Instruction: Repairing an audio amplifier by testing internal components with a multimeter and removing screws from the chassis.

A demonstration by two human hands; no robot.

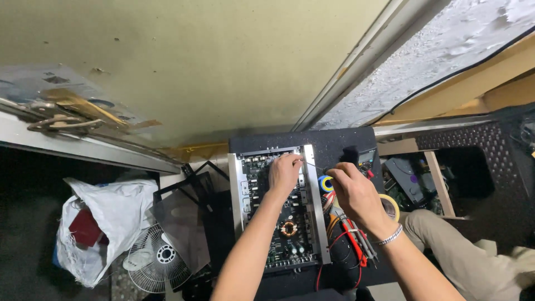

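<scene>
Open amplifier chassis (278, 212) is sitting lengthwise on a black mat (334, 142) covering the small counter, far end almost reaching the mat's far edge, near end close to the near edge. Room is tight: wall and metal door frame (356, 61) are crowding right behind the far edge, a small white fan (156, 259) and white plastic bag (106, 223) are lying below the left edge, a bin of parts (409, 181) is sitting past the right edge. Only a narrow strip of mat is staying free right of the chassis, and it is cluttered with tape rolls (326, 183) and red and black test leads (354, 239). Chassis is showing silver side rails, a dark board packed with components, a copper coil near the middle. Left hand (285, 173) is resting over the far end of the board, fingers curled, grip hidden. Right hand (356, 195), bracelet on the wrist, is pinching a thin probe (315, 165) pointing toward the right rail's far end.
</scene>
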